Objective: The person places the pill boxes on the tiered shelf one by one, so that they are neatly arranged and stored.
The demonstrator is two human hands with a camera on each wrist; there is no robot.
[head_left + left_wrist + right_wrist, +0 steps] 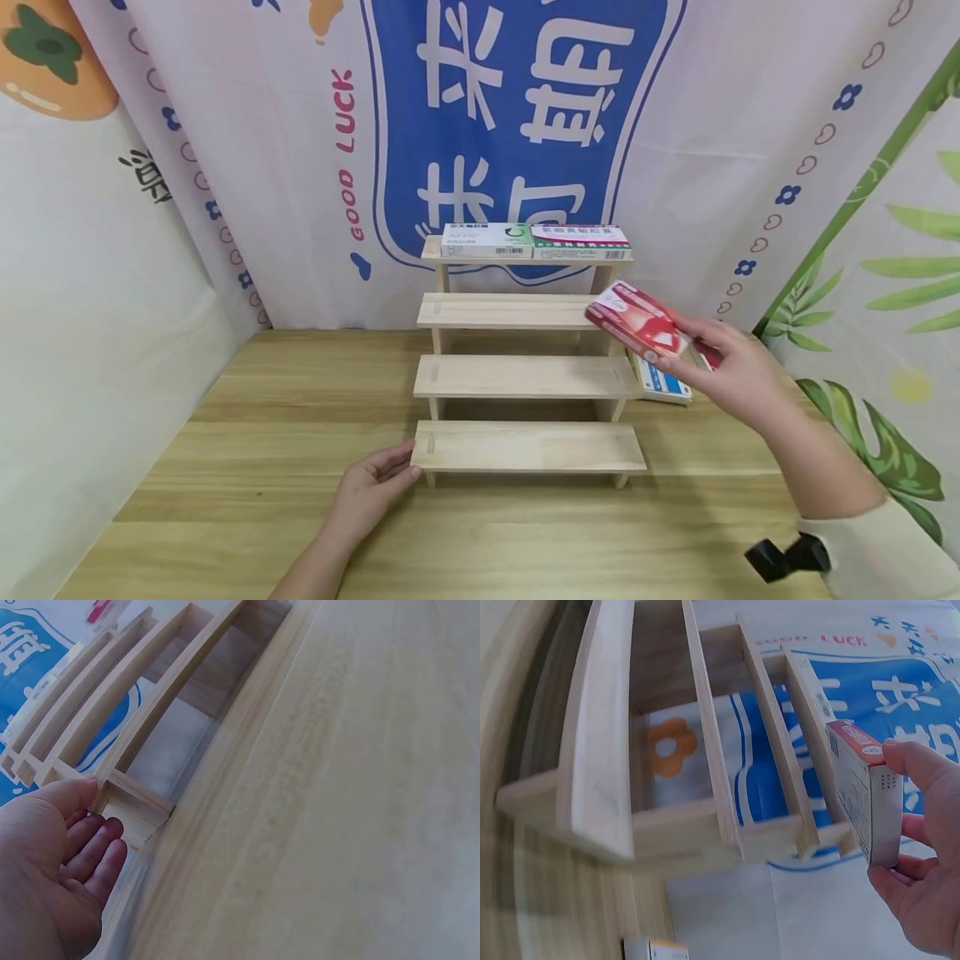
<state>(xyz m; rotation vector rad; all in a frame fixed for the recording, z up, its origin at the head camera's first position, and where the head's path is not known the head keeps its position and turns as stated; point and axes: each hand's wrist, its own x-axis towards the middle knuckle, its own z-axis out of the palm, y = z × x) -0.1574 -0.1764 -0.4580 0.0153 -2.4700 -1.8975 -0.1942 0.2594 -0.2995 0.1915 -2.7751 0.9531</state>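
Note:
A stepped wooden display rack (525, 446) with several tiers stands on the table. My left hand (375, 483) is at the left end of its lowest board, with the thumb (71, 795) on the board's corner and the other fingers curled beside it. My right hand (731, 367) holds a red and white medicine box (637, 321) by its edges, raised near the right end of the second tier from the top. In the right wrist view, thumb and fingers pinch the box (862, 795) across its narrow side. The box is tilted and apart from the boards.
On the top tier lie a white and green box (487, 242) and a pink, white and green box (581, 242), side by side. More boxes, one blue and white (663, 385), lie right of the rack, partly hidden by my right hand. A printed cloth (315, 275) hangs behind.

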